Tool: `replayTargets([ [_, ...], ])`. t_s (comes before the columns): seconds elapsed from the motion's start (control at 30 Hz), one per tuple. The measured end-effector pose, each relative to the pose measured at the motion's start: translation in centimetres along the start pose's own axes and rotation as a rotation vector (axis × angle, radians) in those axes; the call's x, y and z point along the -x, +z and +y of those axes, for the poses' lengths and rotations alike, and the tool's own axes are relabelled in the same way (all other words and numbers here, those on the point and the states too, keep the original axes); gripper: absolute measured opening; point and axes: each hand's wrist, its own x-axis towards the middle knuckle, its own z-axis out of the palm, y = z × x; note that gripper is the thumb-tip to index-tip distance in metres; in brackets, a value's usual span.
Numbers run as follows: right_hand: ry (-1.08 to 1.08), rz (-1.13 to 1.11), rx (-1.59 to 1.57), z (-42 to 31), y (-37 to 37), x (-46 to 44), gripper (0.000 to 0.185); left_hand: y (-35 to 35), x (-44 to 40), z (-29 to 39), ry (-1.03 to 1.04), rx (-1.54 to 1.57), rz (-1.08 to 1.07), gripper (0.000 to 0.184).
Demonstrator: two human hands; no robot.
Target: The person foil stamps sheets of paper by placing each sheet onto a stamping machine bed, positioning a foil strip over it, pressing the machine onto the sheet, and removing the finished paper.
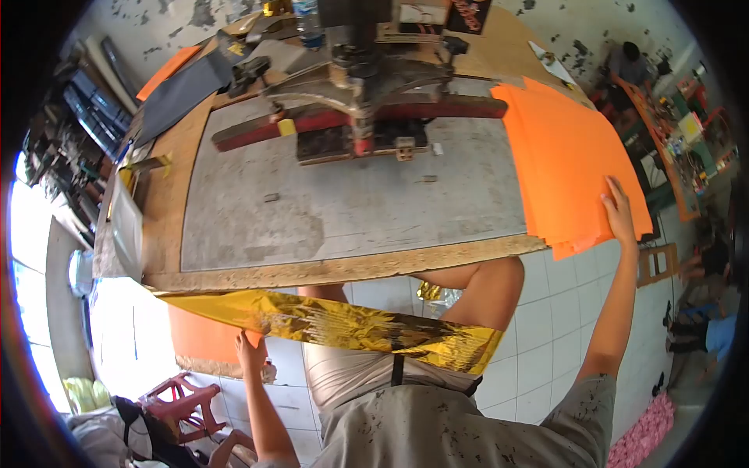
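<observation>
My right hand (619, 210) lies on the outer edge of a stack of bright orange sheets (573, 156), its fingers stretched out over the top sheet. The stack overhangs the right front corner of the workbench. Low on the left, my left hand (250, 352) is closed at the edge of an orange sheet (204, 337), its fingertips partly hidden. A strip of gold foil (335, 321), worn and patchy, stretches across my lap below the bench edge and covers part of that sheet.
A hand press with a red-edged bar (437, 108) stands over a grey metal plate (351, 210) bearing small metal pieces. Dark sheets (183, 97) lie at the back left. A red plastic stool (183, 405) is at lower left. Other people (628, 70) sit at the right.
</observation>
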Motion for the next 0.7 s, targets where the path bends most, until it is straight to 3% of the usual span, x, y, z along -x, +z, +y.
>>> replayTargets([
  [0.03,0.01,0.067,0.083,-1.7,0.3,0.5,0.054,3.2,-1.6,-2.5,0.044,-0.185,0.235,0.083],
  [0.1,0.041,0.213,0.259,-8.4,0.8,2.5,0.053,4.4,-3.2,-0.7,-0.113,-0.038,0.114,0.097],
  [0.13,-0.039,0.265,0.223,-11.4,1.3,3.8,0.053,7.3,-4.0,-2.1,-0.07,-0.081,0.165,0.098],
  [0.23,-0.26,0.355,0.152,-19.4,3.6,9.3,0.054,8.4,-3.9,-1.7,-0.108,-0.214,0.186,0.09],
  [0.27,-0.312,0.349,0.11,-21.4,4.7,11.3,0.055,9.3,-5.1,-2.8,-0.083,-0.106,0.251,0.07],
  [0.37,-0.344,0.233,0.015,-26.0,7.9,16.9,0.06,6.4,-3.6,-2.0,0.03,-0.018,0.185,0.047],
  [0.4,-0.342,0.215,-0.039,-27.1,8.9,18.2,0.063,5.4,-2.9,-1.2,0.152,0.056,0.337,0.031],
  [0.43,-0.335,0.214,-0.072,-28.0,10.1,19.1,0.061,4.9,-3.5,-1.5,0.085,0.122,0.306,0.026],
  [0.5,-0.32,0.203,-0.137,-29.3,12.0,20.5,0.059,4.9,-5.2,-4.0,-0.054,0.25,0.236,0.02],
  [0.53,-0.337,0.205,-0.149,-29.9,12.6,20.7,0.058,4.8,-5.6,-4.4,0.034,0.263,0.45,0.019],
  [0.63,-0.392,0.216,-0.171,-31.5,13.4,20.2,0.056,3.0,-6.0,-5.8,-0.202,0.401,0.431,0.025],
  [0.67,-0.404,0.225,-0.171,-31.9,13.3,20.0,0.056,2.2,-5.9,-6.2,-0.197,0.384,0.425,0.032],
  [0.7,-0.416,0.233,-0.172,-32.4,13.3,19.8,0.056,2.6,-6.4,-7.7,-0.229,0.562,0.349,0.031],
])
